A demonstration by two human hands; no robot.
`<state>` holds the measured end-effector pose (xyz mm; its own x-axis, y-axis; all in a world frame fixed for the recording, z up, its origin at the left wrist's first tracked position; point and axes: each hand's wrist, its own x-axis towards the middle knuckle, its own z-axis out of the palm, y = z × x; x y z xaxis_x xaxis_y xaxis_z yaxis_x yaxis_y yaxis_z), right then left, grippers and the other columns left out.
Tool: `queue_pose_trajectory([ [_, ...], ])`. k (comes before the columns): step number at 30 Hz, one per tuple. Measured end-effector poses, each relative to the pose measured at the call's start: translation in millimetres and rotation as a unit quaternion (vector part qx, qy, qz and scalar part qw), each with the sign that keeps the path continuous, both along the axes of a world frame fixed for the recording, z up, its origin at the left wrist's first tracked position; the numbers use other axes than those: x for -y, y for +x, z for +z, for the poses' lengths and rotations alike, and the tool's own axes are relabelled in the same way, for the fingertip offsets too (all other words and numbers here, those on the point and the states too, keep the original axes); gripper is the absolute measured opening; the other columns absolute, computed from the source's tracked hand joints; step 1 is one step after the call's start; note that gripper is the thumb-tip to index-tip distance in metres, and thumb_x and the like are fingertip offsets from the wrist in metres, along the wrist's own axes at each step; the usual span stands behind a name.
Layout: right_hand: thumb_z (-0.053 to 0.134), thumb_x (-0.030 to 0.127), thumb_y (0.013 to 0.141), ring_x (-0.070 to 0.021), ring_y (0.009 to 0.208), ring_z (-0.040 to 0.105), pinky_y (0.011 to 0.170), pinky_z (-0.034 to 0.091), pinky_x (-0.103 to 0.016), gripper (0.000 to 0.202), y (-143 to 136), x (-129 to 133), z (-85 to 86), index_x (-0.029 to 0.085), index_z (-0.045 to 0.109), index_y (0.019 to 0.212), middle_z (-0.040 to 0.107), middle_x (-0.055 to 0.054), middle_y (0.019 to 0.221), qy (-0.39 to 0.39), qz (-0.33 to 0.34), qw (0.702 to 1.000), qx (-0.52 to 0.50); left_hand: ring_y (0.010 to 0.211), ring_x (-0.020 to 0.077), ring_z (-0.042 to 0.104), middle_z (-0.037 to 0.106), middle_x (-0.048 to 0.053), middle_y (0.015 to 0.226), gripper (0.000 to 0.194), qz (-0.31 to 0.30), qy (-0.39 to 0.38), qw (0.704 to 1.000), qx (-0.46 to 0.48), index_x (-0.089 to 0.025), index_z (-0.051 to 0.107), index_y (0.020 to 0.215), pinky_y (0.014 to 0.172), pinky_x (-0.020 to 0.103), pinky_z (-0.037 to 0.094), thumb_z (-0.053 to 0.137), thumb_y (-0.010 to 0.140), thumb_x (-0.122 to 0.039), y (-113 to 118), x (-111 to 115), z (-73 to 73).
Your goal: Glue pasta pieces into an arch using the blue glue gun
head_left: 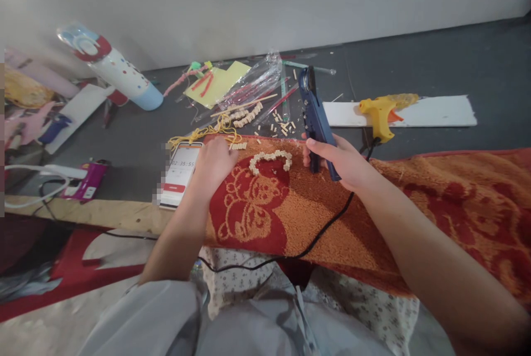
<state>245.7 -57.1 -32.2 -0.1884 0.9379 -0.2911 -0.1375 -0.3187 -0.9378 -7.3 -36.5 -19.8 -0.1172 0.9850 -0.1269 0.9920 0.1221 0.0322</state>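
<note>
My right hand (332, 157) is wrapped round the handles of a dark blue, plier-like hand tool (317, 110), held above the towel with its head pointing away from me. My left hand (215, 160) rests on the towel's left part with its fingers curled, beside a short row of small beige pieces (238, 146). What its fingers hold, if anything, is hidden. Between my hands a curved string of small cream pieces (270, 161) lies on the orange and red towel (323, 218). Loose beige bits (284, 124) are scattered just beyond it.
A phone (180, 173) lies by my left wrist. Yellow cord (191, 136), plastic wrapping (265, 77) and yellow paper (224, 82) are behind. A yellow glue gun (379, 115) rests on a white board (443, 111); its black cable (332, 226) crosses the towel. A bottle (124, 77) stands left.
</note>
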Motion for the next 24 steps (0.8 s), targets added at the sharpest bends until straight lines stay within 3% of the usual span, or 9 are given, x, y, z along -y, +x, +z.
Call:
queue_pose_trajectory([
  [8,0.078,0.056,0.064,-0.0136,0.064,0.055,0.061,0.045,-0.030,0.051,0,0,-2.1,0.022,0.054,0.092,0.055,0.002,0.073,0.026,0.008,0.999,0.017,0.087,0.0241,0.063,0.071,0.007,0.091,0.009,0.033,0.077,0.993,0.081,-0.020,0.060,0.079,0.075,0.032,0.043,0.056,0.079,-0.028,-9,-1,15.9],
  [13,0.073,0.062,0.068,-0.0167,0.069,0.055,0.066,0.044,-0.034,0.055,5,2,-3.2,0.022,0.054,0.100,0.058,0.000,0.079,0.087,0.018,0.989,0.120,0.077,0.0161,0.061,0.070,0.004,0.084,0.011,-0.005,0.152,0.959,0.238,-0.019,0.059,0.078,0.072,0.027,0.046,0.056,0.078,-0.029,-10,-5,17.6],
  [19,0.063,0.057,0.078,-0.0297,0.086,0.063,0.078,0.046,-0.044,0.047,6,9,5.6,0.021,0.056,0.106,0.067,-0.010,0.095,0.230,0.084,0.897,0.369,0.080,0.0150,0.065,0.069,0.005,0.088,0.013,-0.032,0.184,0.875,0.446,-0.020,0.055,0.082,0.073,0.028,0.052,0.055,0.081,-0.033,-1,-2,9.2],
  [24,0.061,0.046,0.081,-0.0387,0.113,0.062,0.094,0.046,-0.051,0.053,-1,15,2.3,0.015,0.051,0.123,0.065,-0.021,0.122,0.320,0.093,0.834,0.441,0.081,0.0150,0.067,0.068,0.004,0.085,0.008,-0.005,0.205,0.839,0.504,-0.021,0.053,0.087,0.076,0.031,0.055,0.051,0.084,-0.028,6,1,8.5],
])
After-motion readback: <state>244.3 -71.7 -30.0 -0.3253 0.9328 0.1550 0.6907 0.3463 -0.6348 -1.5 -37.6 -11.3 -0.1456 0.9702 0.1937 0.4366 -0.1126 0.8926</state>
